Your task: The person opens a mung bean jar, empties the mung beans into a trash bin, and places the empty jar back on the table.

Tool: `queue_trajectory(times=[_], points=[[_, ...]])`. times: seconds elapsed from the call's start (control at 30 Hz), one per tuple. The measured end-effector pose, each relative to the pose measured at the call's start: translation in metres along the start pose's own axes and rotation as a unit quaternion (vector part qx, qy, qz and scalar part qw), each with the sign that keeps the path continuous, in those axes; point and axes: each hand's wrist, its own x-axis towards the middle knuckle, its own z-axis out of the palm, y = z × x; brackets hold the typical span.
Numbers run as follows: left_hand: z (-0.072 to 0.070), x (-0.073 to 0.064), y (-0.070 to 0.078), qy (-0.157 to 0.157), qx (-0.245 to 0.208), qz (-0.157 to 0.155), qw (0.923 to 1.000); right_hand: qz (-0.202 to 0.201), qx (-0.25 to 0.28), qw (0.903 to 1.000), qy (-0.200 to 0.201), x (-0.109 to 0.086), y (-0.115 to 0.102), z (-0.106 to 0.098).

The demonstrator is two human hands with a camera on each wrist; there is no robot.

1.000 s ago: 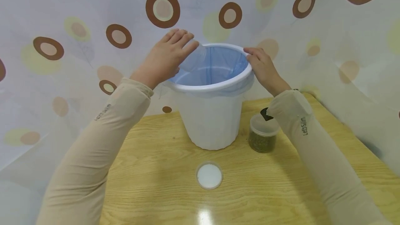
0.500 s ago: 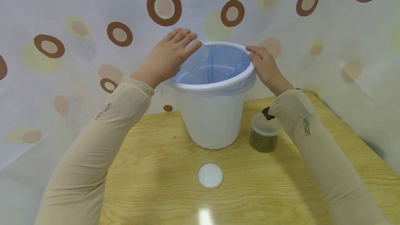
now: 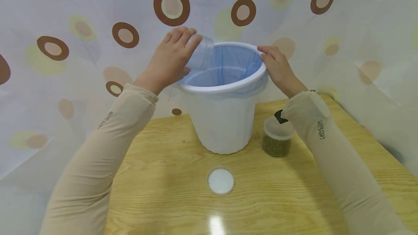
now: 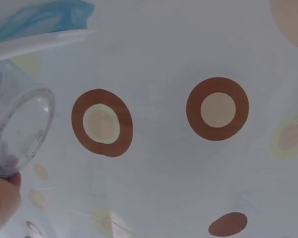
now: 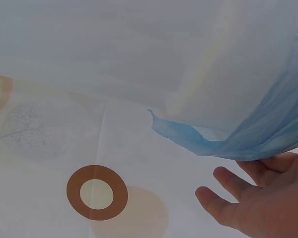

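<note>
At the lined bin [image 3: 225, 122], left grip [image 3: 169, 57] clamps a jar [image 3: 202, 53], right grip [image 3: 278, 69] the rim [image 3: 225, 89].

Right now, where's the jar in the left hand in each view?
Head: jar just left of centre, upper half, in the left hand.
Left wrist: left edge, around mid-height.
Right wrist: not in it.
Shared landmark: blue liner, in all three views.

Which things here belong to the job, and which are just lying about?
In use: left hand, clear container it holds; right hand, white bin it touches; blue liner.
Seemingly lying about: lidded jar; white disc, possibly the container's lid.
</note>
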Motion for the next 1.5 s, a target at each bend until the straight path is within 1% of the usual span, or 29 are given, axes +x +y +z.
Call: queue_trajectory(times=[0.17, 0.23, 0.33, 0.5, 0.63, 0.77, 0.87, 0.97, 1.07, 1.13, 1.3, 1.37, 1.43, 1.5], points=[[0.006, -0.007, -0.001, 0.036, -0.025, -0.025, 0.9987, 0.004, 0.001, 1.0000, -0.006, 0.000, 0.001, 0.000], [0.009, -0.010, -0.001, 0.047, -0.032, -0.040, 0.9976, 0.005, 0.000, 0.9999, -0.009, 0.001, 0.001, 0.000], [0.014, -0.013, -0.002, 0.074, -0.042, -0.058, 0.9947, 0.008, -0.001, 0.9999, -0.013, 0.004, 0.002, -0.001], [0.018, -0.017, -0.002, 0.123, -0.061, -0.085, 0.9869, 0.019, -0.006, 0.9995, -0.026, 0.008, 0.005, -0.003], [0.021, -0.020, -0.001, 0.159, -0.091, -0.113, 0.9767, 0.018, -0.003, 0.9993, -0.032, 0.011, 0.006, -0.004], [0.023, -0.024, 0.000, 0.198, -0.133, -0.136, 0.9616, 0.016, 0.004, 0.9992, -0.035, 0.012, 0.006, -0.005], [0.024, -0.026, 0.001, 0.220, -0.161, -0.153, 0.9498, 0.019, 0.003, 0.9991, -0.039, 0.011, 0.006, -0.007], [0.025, -0.029, 0.002, 0.236, -0.188, -0.183, 0.9359, 0.026, 0.008, 0.9989, -0.038, 0.010, 0.007, -0.007], [0.025, -0.033, 0.003, 0.243, -0.215, -0.218, 0.9204, 0.030, 0.013, 0.9991, -0.029, 0.010, 0.008, -0.007], [0.026, -0.035, 0.004, 0.253, -0.231, -0.235, 0.9096, 0.030, 0.014, 0.9993, -0.019, 0.010, 0.009, -0.008], [0.027, -0.044, 0.008, 0.279, -0.280, -0.260, 0.8810, 0.036, 0.016, 0.9992, 0.008, 0.009, 0.008, -0.007], [0.028, -0.047, 0.009, 0.281, -0.304, -0.276, 0.8672, 0.039, 0.015, 0.9990, 0.018, 0.009, 0.007, -0.006], [0.029, -0.051, 0.010, 0.280, -0.322, -0.295, 0.8550, 0.038, 0.013, 0.9988, 0.029, 0.009, 0.007, -0.005], [0.029, -0.055, 0.012, 0.282, -0.346, -0.310, 0.8394, 0.035, 0.017, 0.9985, 0.039, 0.009, 0.007, -0.004]])
